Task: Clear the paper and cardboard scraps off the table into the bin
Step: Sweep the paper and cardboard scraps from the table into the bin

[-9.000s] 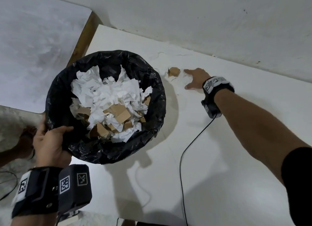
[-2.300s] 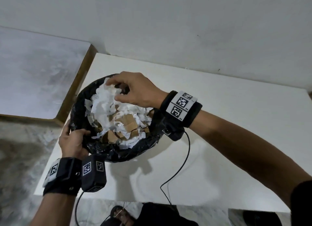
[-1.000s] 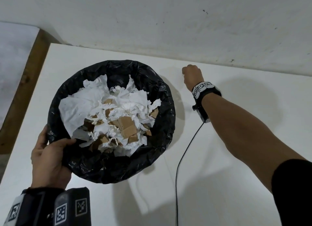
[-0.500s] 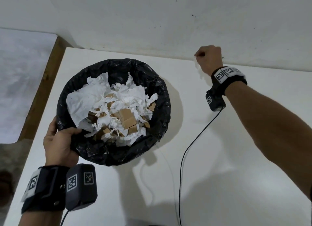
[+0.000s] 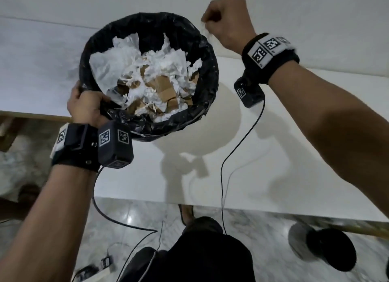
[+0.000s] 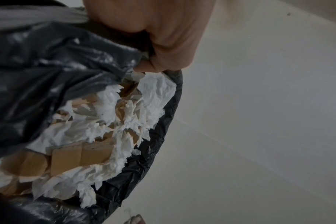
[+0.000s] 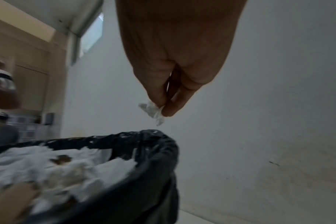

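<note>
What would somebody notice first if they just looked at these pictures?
Probably the black-lined bin, held up over the white table and heaped with white paper scraps and brown cardboard pieces. The left hand grips its near rim. Next, the right hand, just right of the bin's far rim, pinches a small white paper scrap.

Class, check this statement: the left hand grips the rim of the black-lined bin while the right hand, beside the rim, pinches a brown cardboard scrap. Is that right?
Not quite. The scrap is white paper, not brown cardboard; the right wrist view shows it pinched in the right hand just above the bin rim. The rest holds: the left hand grips the rim.
</note>
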